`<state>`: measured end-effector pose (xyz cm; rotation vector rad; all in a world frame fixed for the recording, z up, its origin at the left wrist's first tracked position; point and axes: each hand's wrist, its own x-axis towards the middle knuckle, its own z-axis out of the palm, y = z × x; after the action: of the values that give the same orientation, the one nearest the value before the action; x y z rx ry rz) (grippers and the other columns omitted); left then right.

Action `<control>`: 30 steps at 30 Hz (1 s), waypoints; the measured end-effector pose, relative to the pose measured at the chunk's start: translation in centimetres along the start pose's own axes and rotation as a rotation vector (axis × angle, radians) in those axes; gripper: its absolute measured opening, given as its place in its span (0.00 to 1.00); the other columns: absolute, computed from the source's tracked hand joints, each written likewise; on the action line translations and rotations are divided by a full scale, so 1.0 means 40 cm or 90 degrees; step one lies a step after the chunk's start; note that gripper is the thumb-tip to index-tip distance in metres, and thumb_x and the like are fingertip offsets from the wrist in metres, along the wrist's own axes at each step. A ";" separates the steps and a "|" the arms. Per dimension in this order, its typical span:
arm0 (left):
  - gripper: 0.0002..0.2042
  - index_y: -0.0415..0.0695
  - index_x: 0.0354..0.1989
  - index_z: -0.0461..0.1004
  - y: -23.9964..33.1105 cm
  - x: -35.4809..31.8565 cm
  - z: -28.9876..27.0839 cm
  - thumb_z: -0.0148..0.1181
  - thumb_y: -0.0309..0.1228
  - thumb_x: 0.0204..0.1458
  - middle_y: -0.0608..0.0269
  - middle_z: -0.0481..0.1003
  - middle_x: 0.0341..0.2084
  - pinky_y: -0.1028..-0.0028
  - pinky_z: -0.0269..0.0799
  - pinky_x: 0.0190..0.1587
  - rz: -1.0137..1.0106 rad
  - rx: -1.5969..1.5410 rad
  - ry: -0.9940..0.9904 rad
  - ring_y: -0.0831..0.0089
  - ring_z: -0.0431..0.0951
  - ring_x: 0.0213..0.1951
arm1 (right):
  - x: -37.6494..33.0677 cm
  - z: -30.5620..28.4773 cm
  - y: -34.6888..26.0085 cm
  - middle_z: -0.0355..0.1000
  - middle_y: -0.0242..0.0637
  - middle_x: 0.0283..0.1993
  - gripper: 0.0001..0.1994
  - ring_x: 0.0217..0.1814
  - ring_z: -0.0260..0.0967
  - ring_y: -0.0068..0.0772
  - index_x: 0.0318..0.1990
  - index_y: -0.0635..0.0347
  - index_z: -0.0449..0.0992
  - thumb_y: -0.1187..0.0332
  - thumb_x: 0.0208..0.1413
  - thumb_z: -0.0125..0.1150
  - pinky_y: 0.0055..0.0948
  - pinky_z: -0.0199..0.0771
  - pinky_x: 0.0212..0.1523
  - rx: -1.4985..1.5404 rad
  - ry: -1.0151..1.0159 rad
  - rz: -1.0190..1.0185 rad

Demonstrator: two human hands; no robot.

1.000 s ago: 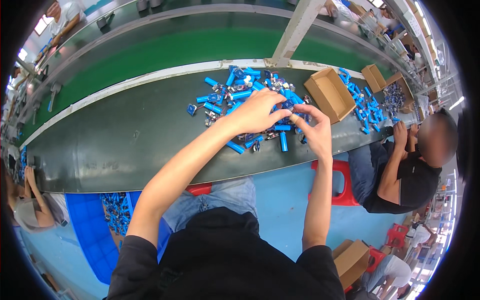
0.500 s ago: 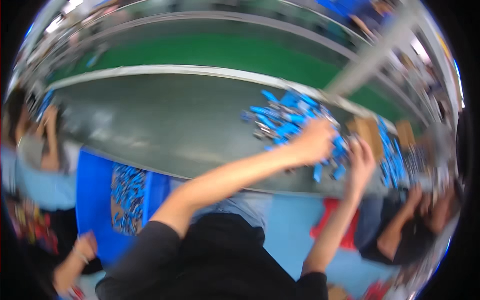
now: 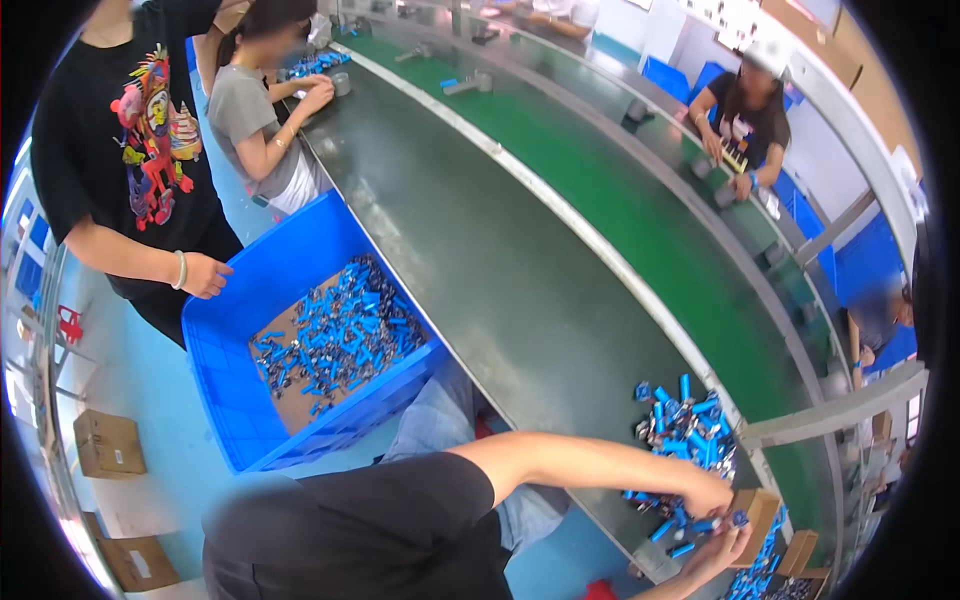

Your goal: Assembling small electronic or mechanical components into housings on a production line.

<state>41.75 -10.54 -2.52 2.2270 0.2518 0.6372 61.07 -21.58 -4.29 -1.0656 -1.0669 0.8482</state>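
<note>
At the lower right, my left hand (image 3: 708, 493) reaches over a loose pile of small blue cylindrical parts with metal ends (image 3: 690, 430). Its fingers are bent down and closed near the cardboard box, and their tips are hidden. Just below it, my right hand (image 3: 728, 546) is closed with its fingertips on a small blue-and-silver part (image 3: 740, 519). The two hands almost touch. More blue parts lie on the dark work surface beside them.
An open cardboard box (image 3: 757, 515) stands next to my hands, with more blue parts beyond it. A large blue bin (image 3: 225, 400) of similar parts stands left of the bench. One person (image 3: 140, 160) stands by it; another (image 3: 255, 120) works farther along. A metal post (image 3: 840, 405) crosses at right.
The view has swung left, so the bin and co-workers show more fully and my hands sit lower right. Both hands stay close together by the pile and the cardboard box.
</note>
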 end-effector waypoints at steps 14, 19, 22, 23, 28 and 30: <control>0.25 0.40 0.43 0.77 -0.014 0.039 -0.024 0.76 0.32 0.34 0.58 0.79 0.30 0.67 0.73 0.38 0.033 -0.241 0.012 0.64 0.79 0.34 | -0.016 0.217 -0.160 0.74 0.39 0.42 0.08 0.43 0.70 0.31 0.43 0.66 0.74 0.70 0.64 0.56 0.31 0.70 0.48 -0.017 0.128 -0.018; 0.21 0.38 0.43 0.77 0.049 -0.024 -0.066 0.71 0.27 0.36 0.54 0.79 0.33 0.64 0.73 0.41 -0.055 -0.226 0.055 0.59 0.79 0.38 | -0.013 0.268 -0.164 0.72 0.39 0.44 0.08 0.46 0.70 0.33 0.45 0.67 0.73 0.71 0.64 0.55 0.30 0.71 0.50 0.072 0.131 0.005; 0.17 0.36 0.43 0.77 0.043 -0.034 -0.029 0.64 0.23 0.40 0.48 0.80 0.36 0.61 0.74 0.46 0.026 -0.221 0.188 0.53 0.79 0.42 | -0.042 0.328 -0.187 0.72 0.43 0.52 0.14 0.54 0.71 0.36 0.53 0.70 0.71 0.71 0.64 0.55 0.29 0.72 0.56 -0.154 0.204 0.005; 0.15 0.36 0.42 0.77 0.036 -0.037 -0.027 0.59 0.21 0.43 0.43 0.79 0.39 0.60 0.73 0.50 0.010 -0.212 0.182 0.49 0.78 0.47 | -0.051 0.335 -0.196 0.72 0.45 0.55 0.19 0.58 0.69 0.38 0.60 0.68 0.69 0.72 0.64 0.55 0.29 0.71 0.60 -0.121 0.184 0.003; 0.14 0.40 0.44 0.80 0.098 -0.088 -0.130 0.61 0.26 0.47 0.49 0.81 0.40 0.63 0.75 0.49 -0.126 -0.310 0.105 0.59 0.80 0.46 | -0.032 0.291 -0.098 0.62 0.48 0.67 0.30 0.68 0.62 0.43 0.70 0.63 0.58 0.59 0.63 0.52 0.38 0.64 0.66 -0.122 0.034 0.026; 0.17 0.41 0.45 0.80 0.077 -0.117 -0.166 0.67 0.34 0.47 0.51 0.81 0.40 0.64 0.75 0.50 -0.211 -0.229 0.134 0.61 0.80 0.47 | -0.031 0.330 -0.106 0.67 0.41 0.62 0.34 0.62 0.66 0.31 0.72 0.58 0.56 0.61 0.61 0.60 0.32 0.65 0.62 -0.200 -0.073 0.037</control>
<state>34.23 -10.07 1.79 1.7257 0.5549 0.6743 48.26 -20.51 1.04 -1.3274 -1.3006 0.8118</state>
